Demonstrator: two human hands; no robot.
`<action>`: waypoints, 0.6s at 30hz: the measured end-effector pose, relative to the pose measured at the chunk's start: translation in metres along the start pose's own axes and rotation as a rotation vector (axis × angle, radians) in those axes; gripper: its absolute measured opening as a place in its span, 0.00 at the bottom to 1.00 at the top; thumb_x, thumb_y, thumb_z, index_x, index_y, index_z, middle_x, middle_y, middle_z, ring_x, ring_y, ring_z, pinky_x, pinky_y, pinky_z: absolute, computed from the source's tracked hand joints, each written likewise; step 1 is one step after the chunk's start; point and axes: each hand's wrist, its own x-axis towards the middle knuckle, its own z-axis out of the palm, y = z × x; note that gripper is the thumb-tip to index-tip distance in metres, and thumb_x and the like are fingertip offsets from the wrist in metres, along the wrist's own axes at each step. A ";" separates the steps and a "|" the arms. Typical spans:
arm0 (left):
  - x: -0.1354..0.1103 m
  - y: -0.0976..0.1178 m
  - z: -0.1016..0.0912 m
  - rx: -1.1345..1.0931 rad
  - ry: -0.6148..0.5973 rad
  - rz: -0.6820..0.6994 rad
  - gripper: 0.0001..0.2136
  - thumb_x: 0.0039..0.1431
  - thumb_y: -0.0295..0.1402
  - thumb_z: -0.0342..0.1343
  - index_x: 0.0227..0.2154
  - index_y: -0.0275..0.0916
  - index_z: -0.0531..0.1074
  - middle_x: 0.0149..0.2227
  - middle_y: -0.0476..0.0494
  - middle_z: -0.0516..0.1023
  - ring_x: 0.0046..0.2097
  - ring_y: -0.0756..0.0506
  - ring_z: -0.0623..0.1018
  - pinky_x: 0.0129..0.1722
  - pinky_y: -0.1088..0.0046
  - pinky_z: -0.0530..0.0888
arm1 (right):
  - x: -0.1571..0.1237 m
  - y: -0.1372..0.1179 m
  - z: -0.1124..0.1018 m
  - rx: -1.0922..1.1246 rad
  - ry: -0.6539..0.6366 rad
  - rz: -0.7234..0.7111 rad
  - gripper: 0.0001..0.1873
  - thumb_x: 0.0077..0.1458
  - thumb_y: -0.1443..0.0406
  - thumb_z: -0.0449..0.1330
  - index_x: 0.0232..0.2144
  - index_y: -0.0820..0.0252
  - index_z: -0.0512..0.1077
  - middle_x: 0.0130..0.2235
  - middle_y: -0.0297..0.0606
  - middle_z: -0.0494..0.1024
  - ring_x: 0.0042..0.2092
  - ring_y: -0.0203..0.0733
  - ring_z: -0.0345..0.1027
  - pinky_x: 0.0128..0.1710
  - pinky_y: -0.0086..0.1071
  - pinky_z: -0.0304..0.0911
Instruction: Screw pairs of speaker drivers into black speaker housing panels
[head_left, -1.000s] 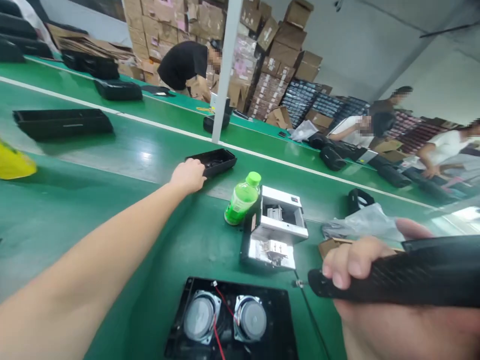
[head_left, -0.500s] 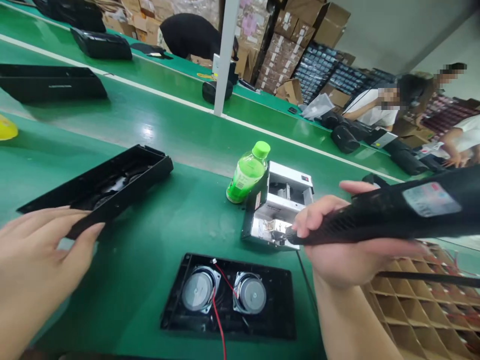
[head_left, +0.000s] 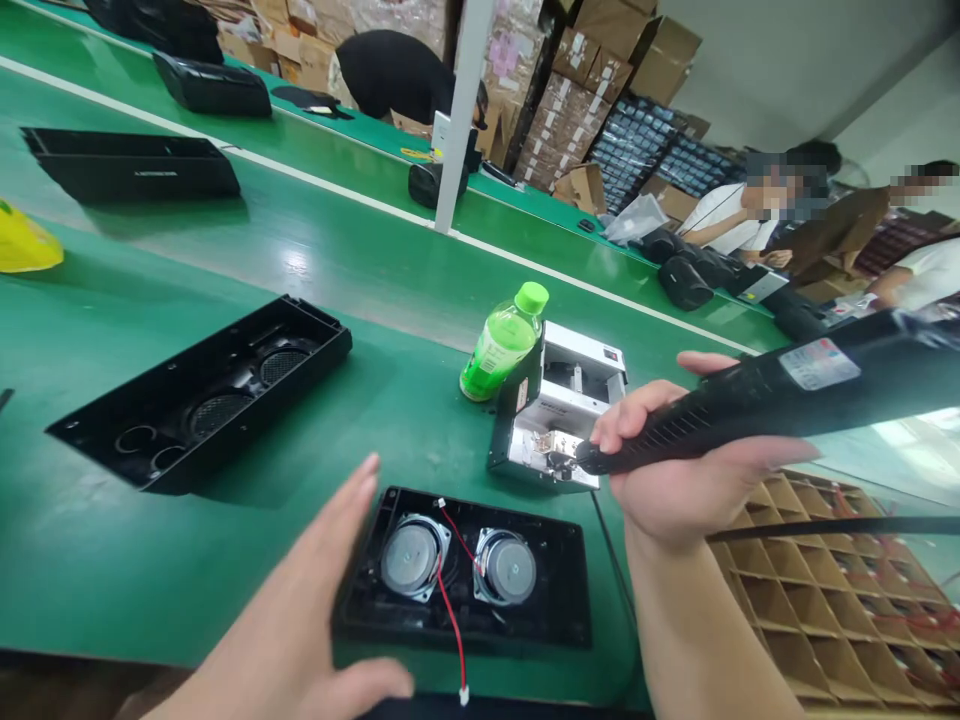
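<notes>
My right hand (head_left: pixel 682 465) grips a black electric screwdriver (head_left: pixel 739 395), its tip at the front of a white and black box-shaped machine (head_left: pixel 566 405), probably a screw feeder. Fingers apart, my left hand (head_left: pixel 322 600) reaches to the left edge of a black panel (head_left: pixel 559 570); I cannot tell whether it touches. Two round speakers (head_left: pixel 411 560) sit in that panel, with red wires (head_left: pixel 452 615) ending in white connectors. Farther left lies an open black speaker housing (head_left: pixel 202 405), two round meshes and two round holes visible inside.
A green-capped bottle (head_left: pixel 502 345) stands beside the machine. At lower right is a divided cardboard box (head_left: pixel 795 600) with wired parts. Another black housing (head_left: pixel 142 170) and a yellow object (head_left: pixel 26 240) lie at left. A white post (head_left: pixel 456 130) rises behind; people work beyond.
My left hand has let go of the black housing and moved right to the speaker panel. The right hand still holds the screwdriver at the machine.
</notes>
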 end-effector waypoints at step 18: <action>0.017 0.017 0.027 -0.172 -0.115 0.039 0.57 0.57 0.38 0.74 0.80 0.55 0.41 0.81 0.33 0.51 0.78 0.24 0.60 0.72 0.35 0.70 | -0.040 -0.044 -0.017 0.156 -0.082 0.094 0.33 0.62 0.32 0.59 0.56 0.42 0.78 0.23 0.28 0.76 0.19 0.42 0.65 0.20 0.38 0.68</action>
